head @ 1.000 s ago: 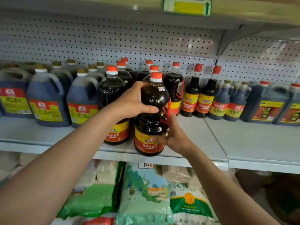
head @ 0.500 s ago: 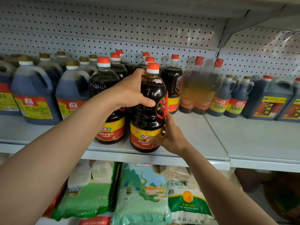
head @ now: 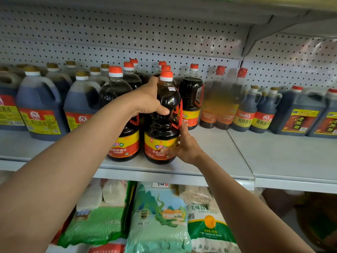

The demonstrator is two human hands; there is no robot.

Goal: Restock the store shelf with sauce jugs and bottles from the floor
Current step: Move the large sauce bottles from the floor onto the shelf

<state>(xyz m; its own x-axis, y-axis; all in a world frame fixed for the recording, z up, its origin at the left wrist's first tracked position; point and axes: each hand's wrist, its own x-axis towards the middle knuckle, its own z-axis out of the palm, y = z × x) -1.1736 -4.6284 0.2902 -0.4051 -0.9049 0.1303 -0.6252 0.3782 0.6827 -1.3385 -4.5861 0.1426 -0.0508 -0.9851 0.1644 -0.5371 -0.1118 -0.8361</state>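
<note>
Left hand (head: 149, 101) wrapped round the sauce bottle (head: 164, 123) shoulder, right hand (head: 182, 147) gripping its label at 4 o'clock. Bottle upright at the grey shelf (head: 209, 157) front edge, touching its twin (head: 122, 117) at 9 o'clock. Pegboard (head: 127, 37) behind; rice bags (head: 156, 221) at 6.

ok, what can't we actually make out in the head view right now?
- Floor stock: out of frame, below the bottom edge.
- Two tall bottles: blurred, labels unreadable.
- Jug label: partly covered by right hand.
- Rear jugs: only caps show, hidden by the front row and left hand.
</note>
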